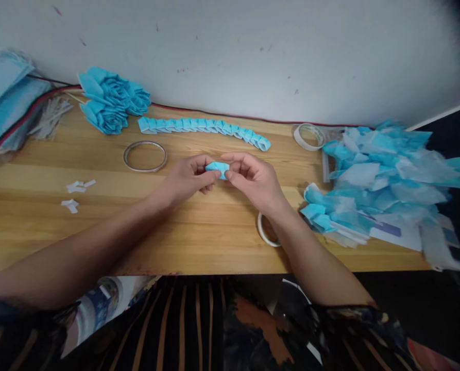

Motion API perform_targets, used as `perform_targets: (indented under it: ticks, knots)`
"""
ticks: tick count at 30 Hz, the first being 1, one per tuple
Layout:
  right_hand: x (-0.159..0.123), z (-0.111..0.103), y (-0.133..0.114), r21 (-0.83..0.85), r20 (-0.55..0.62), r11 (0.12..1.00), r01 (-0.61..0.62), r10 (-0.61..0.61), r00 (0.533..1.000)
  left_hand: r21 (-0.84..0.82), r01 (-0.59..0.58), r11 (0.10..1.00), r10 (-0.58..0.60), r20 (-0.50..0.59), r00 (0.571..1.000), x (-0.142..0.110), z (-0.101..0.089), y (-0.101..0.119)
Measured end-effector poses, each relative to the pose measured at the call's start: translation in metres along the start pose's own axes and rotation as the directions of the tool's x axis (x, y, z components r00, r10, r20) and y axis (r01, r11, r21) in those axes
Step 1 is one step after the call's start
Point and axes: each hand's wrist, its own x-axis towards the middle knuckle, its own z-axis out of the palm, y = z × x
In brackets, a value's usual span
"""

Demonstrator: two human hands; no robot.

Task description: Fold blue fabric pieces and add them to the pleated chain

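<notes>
Between my two hands, over the middle of the table, is a small folded piece of light blue paper (pixel 216 167). My left hand (pixel 191 178) pinches its left part between thumb and fingers. The thumb and fingers of my right hand (pixel 255 178) close on its right end. Parts of the piece are hidden behind my fingertips. Just beyond my hands lies a curved row of overlapping blue folded pieces (pixel 202 126). A roll of tape (pixel 145 156) lies flat to the left, and another tape roll (pixel 267 230) is partly covered by my right forearm.
Blue paper roses (pixel 112 95) lie at the back left, near thin white strips (pixel 52 117) and bagged blue sheets (pixel 9 98). White scraps (pixel 79 186) are at left. A white tape roll (pixel 309 137) and a heap of blue petals (pixel 384 175) occupy the right. A wall (pixel 230 56) bounds the back.
</notes>
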Motion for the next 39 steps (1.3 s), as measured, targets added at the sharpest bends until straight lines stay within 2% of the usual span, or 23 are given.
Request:
perform_targets:
  ticks: [4,7,15,18,23,26,29,32,34,36,39]
  knots:
    - [-0.001,-0.003,-0.003,0.064,0.023,0.998,-0.018,0.017,1.0,0.005,0.012,1.0,-0.012,0.003,1.0,-0.001,0.0,0.001]
    - [-0.001,-0.005,-0.005,0.116,-0.007,0.993,-0.032,0.033,0.999,0.012,0.017,1.0,-0.017,0.002,1.0,-0.001,0.0,0.002]
    - [0.0,0.0,0.002,0.017,-0.012,0.999,0.045,-0.045,0.999,0.042,0.006,0.999,-0.007,0.034,0.999,-0.001,0.001,0.002]
    - [0.003,-0.013,-0.001,-0.021,-0.063,0.998,0.06,-0.061,0.996,0.052,0.002,0.999,-0.002,-0.002,1.0,-0.001,-0.001,0.003]
    - [0.01,-0.051,-0.011,-0.083,-0.28,0.994,0.065,-0.086,0.956,0.012,-0.02,1.0,0.021,-0.133,0.991,0.002,-0.005,0.001]
    - [0.007,-0.066,-0.012,-0.204,-0.304,0.979,0.025,-0.088,0.949,0.004,-0.033,0.999,0.033,-0.149,0.988,0.003,-0.005,0.0]
    - [-0.005,-0.068,-0.012,-0.429,-0.259,0.901,-0.056,-0.064,0.964,0.003,-0.032,0.999,0.032,-0.15,0.988,0.003,-0.005,0.001]
    - [-0.021,-0.062,-0.011,-0.684,-0.209,0.717,-0.134,-0.016,0.978,0.005,-0.035,0.999,0.035,-0.15,0.988,0.003,-0.005,0.002]
    - [-0.03,-0.056,-0.008,-0.762,-0.18,0.627,-0.165,0.041,0.983,-0.001,-0.04,0.999,0.039,-0.15,0.988,0.003,-0.005,0.001]
    - [-0.034,-0.05,-0.004,-0.794,-0.154,0.583,-0.17,0.076,0.985,-0.006,-0.042,0.999,0.041,-0.146,0.988,0.003,-0.005,0.0]
    - [-0.035,-0.041,0.002,-0.834,-0.162,0.527,-0.165,0.052,0.985,-0.001,-0.049,0.999,0.049,-0.131,0.99,0.003,-0.004,-0.002]
